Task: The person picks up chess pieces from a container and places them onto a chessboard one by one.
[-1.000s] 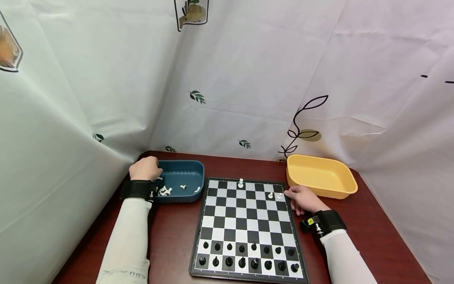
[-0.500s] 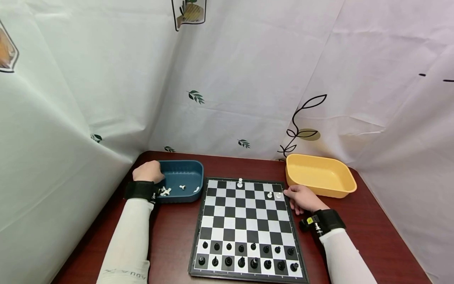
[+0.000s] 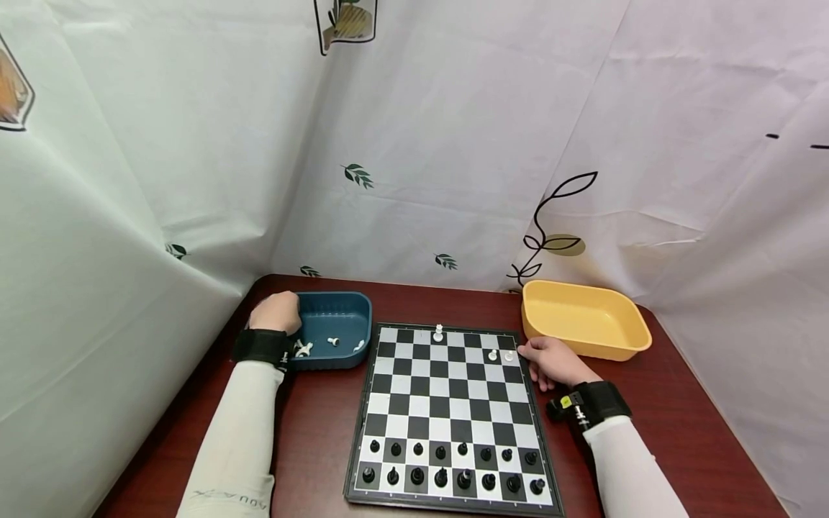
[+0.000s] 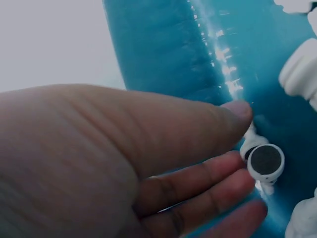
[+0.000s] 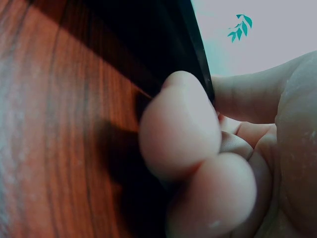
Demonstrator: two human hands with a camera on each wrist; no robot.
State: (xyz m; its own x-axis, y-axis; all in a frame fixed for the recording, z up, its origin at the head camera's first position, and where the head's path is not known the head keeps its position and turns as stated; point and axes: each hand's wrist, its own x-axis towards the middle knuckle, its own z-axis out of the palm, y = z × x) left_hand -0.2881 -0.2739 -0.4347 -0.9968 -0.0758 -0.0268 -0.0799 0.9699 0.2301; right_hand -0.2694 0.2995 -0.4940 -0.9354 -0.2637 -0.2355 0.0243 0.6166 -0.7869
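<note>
My left hand [image 3: 291, 316] reaches into the blue tray [image 3: 346, 306], where several white chess pieces [image 3: 301, 349] lie. In the left wrist view its thumb and straight fingers [image 4: 233, 183] hover beside a tipped white piece [image 4: 266, 161] with a dark felt base, without gripping it. My right hand [image 3: 529, 353] rests on the table against the right edge of the chessboard [image 3: 453, 403], beside two white pawns [image 3: 501, 355]. In the right wrist view its fingers [image 5: 181, 134] lie loosely curled against the board's edge and hold nothing.
A lone white piece [image 3: 438, 333] stands on the far row. Two rows of black pieces [image 3: 453, 464] fill the near side. An empty yellow tray [image 3: 583, 316] sits at the back right. Draped sheets enclose the red-brown table [image 3: 311, 432].
My left hand has slid a little to the right, further into the blue tray. The right hand and the pieces on the board have stayed put.
</note>
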